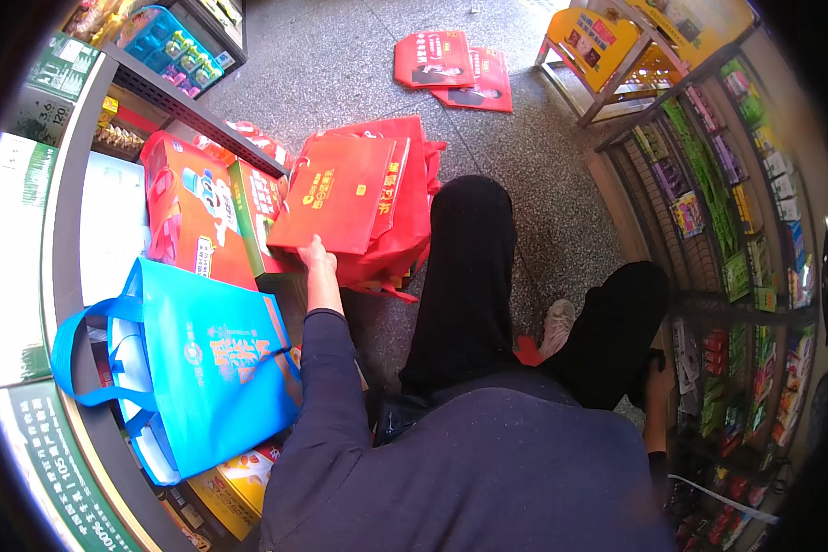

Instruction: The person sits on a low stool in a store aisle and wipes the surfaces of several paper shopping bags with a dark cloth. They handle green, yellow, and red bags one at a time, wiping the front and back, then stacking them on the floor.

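Observation:
My left hand (319, 259) reaches forward to the near edge of a red paper gift bag (338, 193). Its fingers lie at that edge; whether they grip it is partly hidden. Beneath and behind the bag are more red bags (414, 165), piled on the floor. A green and red box (252, 214) stands left of the pile, beside a large red bag with a cartoon figure (193, 200). Low on the right, by my bent knee, my right hand (659, 383) is beside something small and dark; its fingers are mostly hidden.
Two flat red bags (435, 61) lie on the speckled floor ahead. A blue bag with handles (214, 366) leans at my left, by a shelf (69, 228). Racks of small packets (717, 186) line the right side. A yellow display stand (590, 48) is farther ahead.

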{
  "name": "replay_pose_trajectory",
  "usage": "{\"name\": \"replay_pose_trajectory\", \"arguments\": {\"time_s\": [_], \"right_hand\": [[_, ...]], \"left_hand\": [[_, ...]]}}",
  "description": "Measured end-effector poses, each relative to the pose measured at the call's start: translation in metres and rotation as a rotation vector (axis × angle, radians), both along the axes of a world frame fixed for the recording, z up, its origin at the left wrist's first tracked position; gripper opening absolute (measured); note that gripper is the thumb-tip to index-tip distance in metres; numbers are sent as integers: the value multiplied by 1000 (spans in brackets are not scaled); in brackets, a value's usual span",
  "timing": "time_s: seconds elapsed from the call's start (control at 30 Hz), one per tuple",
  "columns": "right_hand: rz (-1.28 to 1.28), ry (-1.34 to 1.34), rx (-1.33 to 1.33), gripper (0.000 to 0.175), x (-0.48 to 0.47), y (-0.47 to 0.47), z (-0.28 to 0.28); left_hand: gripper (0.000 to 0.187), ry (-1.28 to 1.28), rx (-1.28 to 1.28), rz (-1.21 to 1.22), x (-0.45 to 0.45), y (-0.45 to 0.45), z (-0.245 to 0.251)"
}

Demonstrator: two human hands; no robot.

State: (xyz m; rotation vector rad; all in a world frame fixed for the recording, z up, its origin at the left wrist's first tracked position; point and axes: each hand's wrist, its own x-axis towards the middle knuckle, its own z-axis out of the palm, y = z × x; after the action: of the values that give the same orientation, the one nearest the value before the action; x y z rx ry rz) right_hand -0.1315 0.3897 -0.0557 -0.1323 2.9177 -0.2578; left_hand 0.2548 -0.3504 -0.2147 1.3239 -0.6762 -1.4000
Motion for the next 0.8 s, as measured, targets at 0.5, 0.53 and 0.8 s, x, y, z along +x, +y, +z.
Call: {"name": "replay_pose_trajectory", "arguments": {"time_s": [0.5, 0.53, 0.8], "right_hand": [[235, 151, -295, 37, -45, -180, 114], [252, 182, -314, 36, -54, -175, 103], [233, 273, -429, 37, -53, -137, 48]], "left_hand": [[49, -698, -310, -243, -132, -21, 91], [48, -719, -354, -313, -146, -38, 86], [44, -1149, -879, -881, -325, -129, 107]]}}
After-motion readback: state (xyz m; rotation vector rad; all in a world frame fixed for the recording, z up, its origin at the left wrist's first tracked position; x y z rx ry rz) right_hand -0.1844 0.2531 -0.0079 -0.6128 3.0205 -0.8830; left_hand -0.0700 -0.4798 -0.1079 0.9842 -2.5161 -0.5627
